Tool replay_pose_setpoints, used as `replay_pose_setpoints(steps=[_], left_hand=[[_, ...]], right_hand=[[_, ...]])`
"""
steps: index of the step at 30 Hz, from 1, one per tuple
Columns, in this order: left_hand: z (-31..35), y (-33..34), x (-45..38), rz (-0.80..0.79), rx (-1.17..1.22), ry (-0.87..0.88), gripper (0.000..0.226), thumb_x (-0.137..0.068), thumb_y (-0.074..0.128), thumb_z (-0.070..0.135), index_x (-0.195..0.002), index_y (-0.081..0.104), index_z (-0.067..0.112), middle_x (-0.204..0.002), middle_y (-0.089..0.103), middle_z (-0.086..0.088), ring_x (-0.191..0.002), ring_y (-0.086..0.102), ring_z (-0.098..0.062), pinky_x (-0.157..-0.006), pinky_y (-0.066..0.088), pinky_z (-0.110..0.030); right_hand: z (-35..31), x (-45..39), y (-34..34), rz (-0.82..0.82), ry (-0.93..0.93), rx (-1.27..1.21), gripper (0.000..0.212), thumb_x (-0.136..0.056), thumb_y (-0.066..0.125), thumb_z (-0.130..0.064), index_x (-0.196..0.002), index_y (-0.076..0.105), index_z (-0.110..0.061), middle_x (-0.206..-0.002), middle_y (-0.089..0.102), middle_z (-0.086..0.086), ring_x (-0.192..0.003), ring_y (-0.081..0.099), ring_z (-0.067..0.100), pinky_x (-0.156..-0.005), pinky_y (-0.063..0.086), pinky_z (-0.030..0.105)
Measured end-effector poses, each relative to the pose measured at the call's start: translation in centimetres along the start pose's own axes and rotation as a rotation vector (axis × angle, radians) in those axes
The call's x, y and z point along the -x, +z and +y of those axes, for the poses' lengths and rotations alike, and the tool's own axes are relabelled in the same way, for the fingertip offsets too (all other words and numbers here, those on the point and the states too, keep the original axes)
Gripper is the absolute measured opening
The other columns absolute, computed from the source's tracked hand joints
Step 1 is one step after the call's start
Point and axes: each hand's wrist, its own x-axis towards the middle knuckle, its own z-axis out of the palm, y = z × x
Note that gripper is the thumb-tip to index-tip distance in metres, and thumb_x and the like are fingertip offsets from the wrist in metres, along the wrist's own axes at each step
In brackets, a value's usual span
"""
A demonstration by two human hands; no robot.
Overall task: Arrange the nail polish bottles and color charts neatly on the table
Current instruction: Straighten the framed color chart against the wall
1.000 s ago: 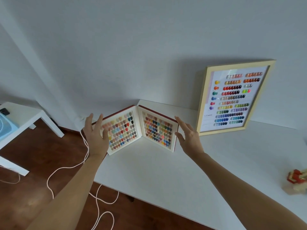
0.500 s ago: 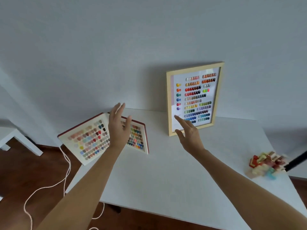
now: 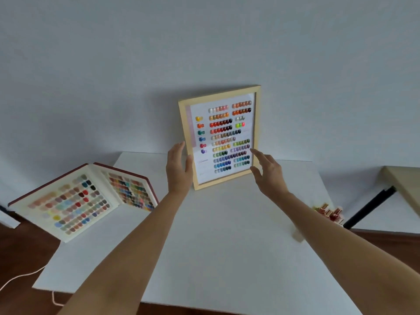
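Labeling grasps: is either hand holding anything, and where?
Nothing is clearly held. Left hand and right hand are open beside the framed chart's lower side edges.

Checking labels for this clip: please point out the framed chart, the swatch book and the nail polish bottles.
framed chart (image 3: pixel 222 138): head view, on the middle of the printed sheet.
swatch book (image 3: pixel 72 204): head view, on its left page.
nail polish bottles (image 3: pixel 329 212): head view, on the cluster at the table's right edge.

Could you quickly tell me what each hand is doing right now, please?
Left hand: open, at the left edge of the framed color chart, holding nothing.
Right hand: open, fingers spread by the chart's right edge, holding nothing.
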Motion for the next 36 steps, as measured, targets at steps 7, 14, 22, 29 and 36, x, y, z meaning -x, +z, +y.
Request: replay_pose_setpoints(steps=[7, 14, 22, 29, 36], left_hand=[[-2.5, 5.2, -1.9, 0.000, 0.007, -0.026, 0.043, -0.096, 0.050, 0.014, -0.137, 0.041, 0.007, -0.135, 0.049, -0.013, -0.126, 0.048, -0.020, -0.094, 0.042, -0.015], [-5.3, 8.7, -4.7, 0.074, 0.034, -0.184, 0.061, -0.096, 0.050, 0.018, -0.148, 0.017, 0.019, -0.150, 0.029, -0.011, -0.139, 0.033, -0.020, -0.093, 0.037, -0.017], [-6.9, 10.6, -5.5, 0.086, 0.054, -0.280, 0.059, -0.098, 0.045, 0.013, -0.149, 0.016, 0.024, -0.142, 0.037, -0.010, -0.131, 0.042, -0.013, -0.076, 0.042, -0.002], [-7.1, 11.6, -5.4, 0.075, 0.057, -0.355, 0.063, -0.097, 0.047, 0.011, -0.148, 0.016, 0.030, -0.140, 0.044, -0.005, -0.122, 0.052, -0.013, -0.071, 0.052, -0.014], [-7.1, 11.5, -6.0, 0.083, 0.027, -0.364, 0.061, -0.096, 0.048, 0.010, -0.146, 0.021, 0.031, -0.136, 0.049, -0.005, -0.123, 0.055, -0.022, -0.081, 0.060, -0.042]], right_hand=[[4.7, -4.3, 1.0, -0.010, 0.119, 0.013, 0.052, -0.089, 0.059, -0.011, -0.135, 0.041, -0.025, -0.116, 0.060, 0.016, -0.102, 0.060, 0.029, -0.085, 0.051, 0.040], [7.9, -9.3, 3.4, -0.042, 0.242, -0.019, 0.053, -0.089, 0.059, -0.011, -0.137, 0.038, -0.022, -0.122, 0.058, 0.015, -0.110, 0.058, 0.030, -0.092, 0.050, 0.046], [11.0, -14.2, 6.0, -0.153, 0.384, -0.062, 0.052, -0.094, 0.051, -0.015, -0.141, 0.029, -0.021, -0.129, 0.053, 0.016, -0.117, 0.053, 0.033, -0.098, 0.046, 0.049], [12.6, -17.5, 7.6, -0.216, 0.464, -0.170, 0.048, -0.095, 0.048, -0.018, -0.140, 0.029, -0.019, -0.131, 0.054, 0.015, -0.119, 0.052, 0.031, -0.093, 0.050, 0.049], [14.0, -18.8, 9.2, -0.250, 0.450, -0.192, 0.017, -0.095, 0.044, -0.016, -0.112, 0.047, -0.014, -0.105, 0.062, 0.006, -0.076, 0.057, 0.015, -0.056, 0.046, 0.020]])
